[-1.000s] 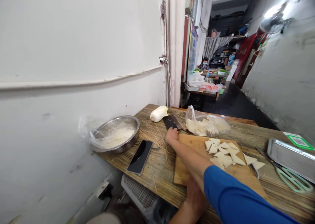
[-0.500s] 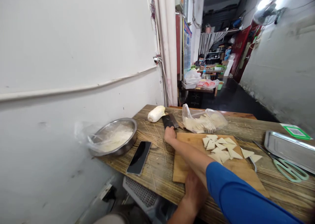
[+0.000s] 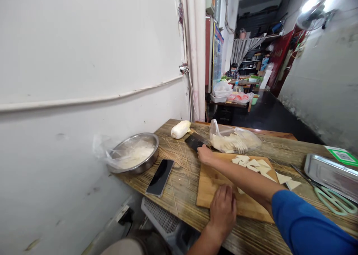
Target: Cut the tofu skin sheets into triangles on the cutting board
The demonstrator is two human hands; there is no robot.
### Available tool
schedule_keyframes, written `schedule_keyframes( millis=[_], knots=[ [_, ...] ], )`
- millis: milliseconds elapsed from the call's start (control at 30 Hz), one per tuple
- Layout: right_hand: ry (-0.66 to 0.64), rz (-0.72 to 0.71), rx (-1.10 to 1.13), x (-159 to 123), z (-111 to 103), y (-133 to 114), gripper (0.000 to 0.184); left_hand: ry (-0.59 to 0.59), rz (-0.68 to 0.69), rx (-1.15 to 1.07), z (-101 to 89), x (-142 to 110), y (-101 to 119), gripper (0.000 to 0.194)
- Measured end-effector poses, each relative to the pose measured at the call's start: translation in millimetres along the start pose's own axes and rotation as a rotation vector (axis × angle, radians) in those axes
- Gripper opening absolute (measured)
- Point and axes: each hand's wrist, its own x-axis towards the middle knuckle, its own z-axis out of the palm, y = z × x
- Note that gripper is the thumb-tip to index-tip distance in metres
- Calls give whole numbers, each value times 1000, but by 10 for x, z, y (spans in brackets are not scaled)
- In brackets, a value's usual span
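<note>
My right hand [image 3: 205, 154] is closed round the handle of a dark-bladed cleaver [image 3: 197, 141], which lies on the wooden table beyond the cutting board [image 3: 209, 184]. My left hand [image 3: 223, 206] rests on the board's near edge, back up, fingers loosely bent, with nothing visible in it. White triangular slices [image 3: 253, 163] lie on the board, partly hidden behind my right forearm. Two more slices [image 3: 288, 180] lie over the board's right edge. Left of the cleaver is a white vegetable [image 3: 180, 129], and beyond the board sits a clear bag of slices [image 3: 235, 140].
A steel bowl [image 3: 152, 156] with a plastic bag stands at the left. Near it are thin sticks [image 3: 179, 154] and a phone [image 3: 160, 177]. Green-handled scissors [image 3: 334, 199] and a metal tray [image 3: 332, 173] lie right. A person [image 3: 232, 72] sits far back.
My right hand has drawn the cleaver slightly right and turned its blade. My left hand, formerly partly under the right arm, now shows fully on the board's edge. The view has shifted a little.
</note>
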Motion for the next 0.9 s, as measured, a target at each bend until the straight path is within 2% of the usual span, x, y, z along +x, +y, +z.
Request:
schedule_keyframes(
  millis=[300, 400, 700, 900],
  knots=[
    [-27, -279, -102, 89, 132, 103, 27, -9, -9, -30, -40, 15, 17, 43],
    [-27, -331, -133, 159, 170, 89, 27, 15, -7, -23, -28, 14, 14, 43],
    [22, -256, -270, 429, 180, 166, 28, 24, 1, -21, -12, -1, 3, 42],
    [112, -250, -284, 325, 285, 32, 31, 4, -26, -45, -48, 20, 34, 42]
  ],
)
